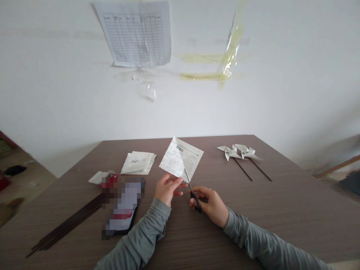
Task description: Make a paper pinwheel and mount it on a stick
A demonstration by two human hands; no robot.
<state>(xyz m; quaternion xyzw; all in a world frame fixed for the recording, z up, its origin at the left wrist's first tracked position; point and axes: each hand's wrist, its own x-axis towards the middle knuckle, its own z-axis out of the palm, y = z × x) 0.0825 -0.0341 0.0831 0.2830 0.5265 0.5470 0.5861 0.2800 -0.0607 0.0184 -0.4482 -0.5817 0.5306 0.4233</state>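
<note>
a white wall [281, 82] rises behind a brown wood-grain table [303, 210]. on the wall hangs a printed sheet [137, 33] with a ruled grid, its writing too small to read; to its right, clear and yellowed tape [202, 76] clings to the wall. two arms in grey-green sleeves [137, 240] reach in from the near edge. at the left of the table a bundle of thin dark sticks [70, 221] lies slanted, and a phone [123, 210], blurred into blocks, lies just beside it. the square of printed paper [177, 159] is held up over the middle of the table, one corner pointing away. the left hand [168, 189] pinches its lower edge between thumb and fingers. the right hand [212, 204] is curled around the handles of black scissors [196, 199], their blades at the near corner of the paper; whether they have cut into it, i cannot tell. a small stack of paper squares [137, 163] lies to the left. far right, two paper pinwheels [230, 152] on dark sticks lie side by side. a little red-and-white box [98, 177] sits beyond the phone, its contents unclear.
</note>
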